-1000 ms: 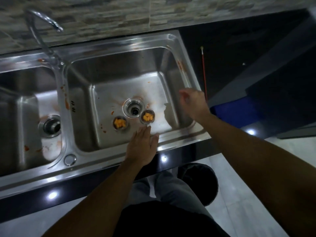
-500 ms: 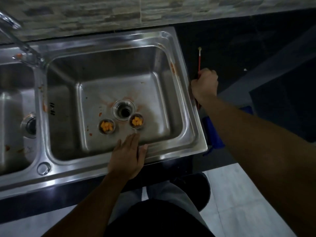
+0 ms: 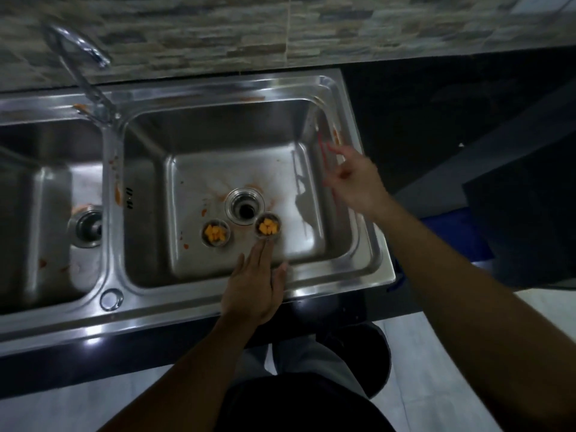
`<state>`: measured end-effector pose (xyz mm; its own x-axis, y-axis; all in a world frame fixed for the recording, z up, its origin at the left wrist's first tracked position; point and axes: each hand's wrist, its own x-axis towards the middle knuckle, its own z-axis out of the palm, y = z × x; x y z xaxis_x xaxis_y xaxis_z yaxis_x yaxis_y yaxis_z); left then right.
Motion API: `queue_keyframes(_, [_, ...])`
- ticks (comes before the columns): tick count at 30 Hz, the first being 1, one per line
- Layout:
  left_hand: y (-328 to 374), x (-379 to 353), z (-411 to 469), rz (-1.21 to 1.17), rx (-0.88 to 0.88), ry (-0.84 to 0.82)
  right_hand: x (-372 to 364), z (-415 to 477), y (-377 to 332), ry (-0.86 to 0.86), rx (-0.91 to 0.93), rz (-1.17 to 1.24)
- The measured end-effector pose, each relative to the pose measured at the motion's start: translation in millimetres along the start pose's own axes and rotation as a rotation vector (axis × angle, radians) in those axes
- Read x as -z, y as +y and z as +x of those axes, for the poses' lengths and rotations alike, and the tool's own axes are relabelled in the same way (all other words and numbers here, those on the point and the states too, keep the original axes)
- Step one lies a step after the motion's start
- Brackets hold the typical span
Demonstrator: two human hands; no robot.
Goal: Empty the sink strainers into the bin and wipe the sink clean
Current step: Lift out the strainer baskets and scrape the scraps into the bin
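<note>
Left strainer (image 3: 216,233) and right strainer (image 3: 268,228) stand upright on the floor of the right basin of the sink (image 3: 311,294), each holding orange scraps. They are apart from each other and sit just in front of the open drain (image 3: 244,207), one to either side, the right strainer almost touching its ring. My left hand (image 3: 254,288) lies flat over the sink's front rim, fingers straight and close together, thumb out to the side, fingertips just short of the right strainer. My right hand (image 3: 355,179) hovers over the basin's right wall, blurred; its fingers look loosely pinched on a thin red stick (image 3: 322,148) that points toward the back corner. Orange smears mark the basin floor around the drain, the divider and the right rim. The tap (image 3: 78,54) rises behind the divider, and the dark table (image 3: 420,104) runs off to the right of the sink.
</note>
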<state>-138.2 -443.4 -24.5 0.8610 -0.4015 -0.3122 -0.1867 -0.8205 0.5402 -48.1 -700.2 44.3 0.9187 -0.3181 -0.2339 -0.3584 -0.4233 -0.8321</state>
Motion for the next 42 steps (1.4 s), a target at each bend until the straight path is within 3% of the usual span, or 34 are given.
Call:
queue_keyframes(3, [-1.3, 9.1, 3.2, -0.181, 0.079, 0.013, -32.7, -34.0, -12.2, -0.208, -0.148, 0.298])
queue_keyframes(5, [-10.3, 18.0, 8.0, -0.190, 0.150, 0.054, -55.5, -53.0, -14.2, -0.235, -0.222, 0.439])
queue_keyframes(8, [-38.6, 36.1, 20.7, -0.153, 0.344, 0.037, -91.6, -76.6, -13.7, -0.161, -0.205, 0.567])
queue_keyframes(13, [-91.4, 59.5, 48.6, -0.157, 0.525, -0.118, -134.9, -107.1, 1.0, -0.006, -0.073, 0.436])
queue_keyframes(19, [-132.6, 54.6, 74.4, -0.218, 0.502, -0.211, -153.4, -127.1, 26.1, 0.154, 0.293, -0.086])
queue_keyframes(23, [-152.6, 41.5, 96.7, -0.196, 0.371, -0.186, -160.2, -125.5, 23.6, 0.222, 0.219, -0.174])
queue_keyframes(28, [-174.5, 24.3, 115.6, -0.092, 0.244, -0.244, -172.2, -122.9, 30.2, 0.247, 0.294, -0.267])
queue_keyframes(33, [-177.7, 25.0, 127.3, 0.048, 0.087, -0.143, -173.9, -119.4, 37.8, 0.203, 0.330, -0.318])
queue_keyframes(42, [-141.9, 46.9, 100.1, -0.281, -0.023, -0.037, -174.9, -120.3, 32.7, 0.248, 0.268, -0.278])
